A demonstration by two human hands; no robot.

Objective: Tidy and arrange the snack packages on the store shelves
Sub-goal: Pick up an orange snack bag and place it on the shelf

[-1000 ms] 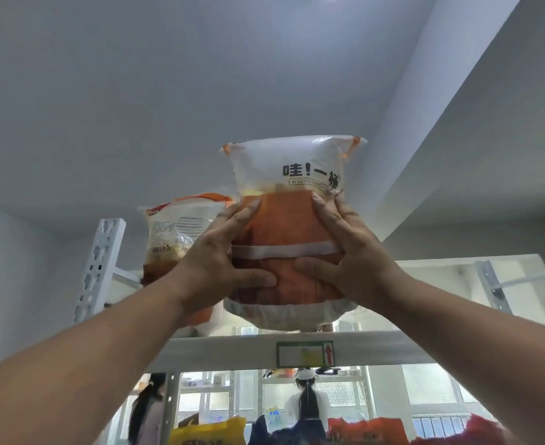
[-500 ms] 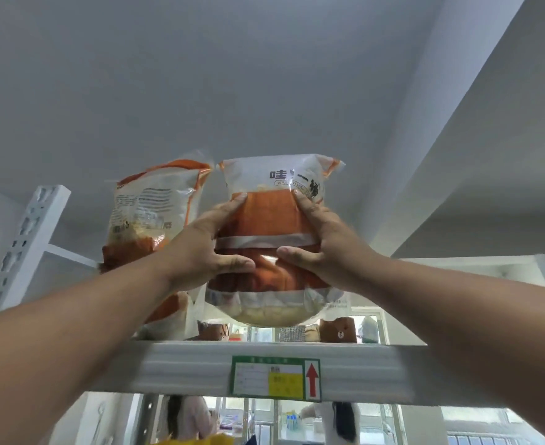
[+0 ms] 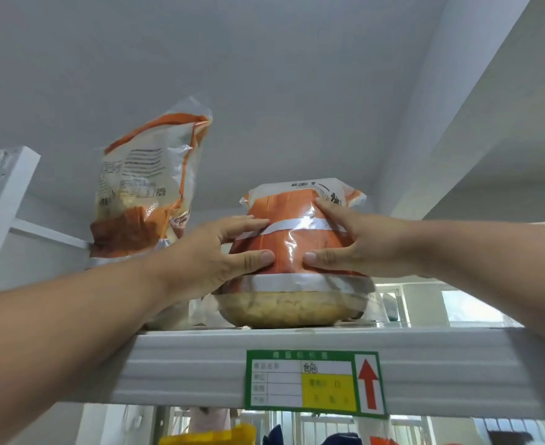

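The orange snack bag [image 3: 292,252] is held upright on the top shelf [image 3: 181,364], its rounded bottom resting near the front edge, just above the green shelf label [image 3: 314,382]. It is gripped from both sides: the left hand [image 3: 213,256] is wrapped round its left flank with the thumb pressed on the front, and the right hand [image 3: 350,244] is curled round the right flank in the same way.

The bag's bulging base gives little flat footing, so a tip forward off the edge is judged likely if the grip is let go too soon. A second bag [image 3: 150,187] stands tilted just beside the left hand; it could be knocked over by the left forearm when that is drawn back, though whether the two are touching cannot be told from this angle.

Against the picture half a second earlier, the held bag is lower: then it was carried above the shelf, and now it appears to be set down on it.
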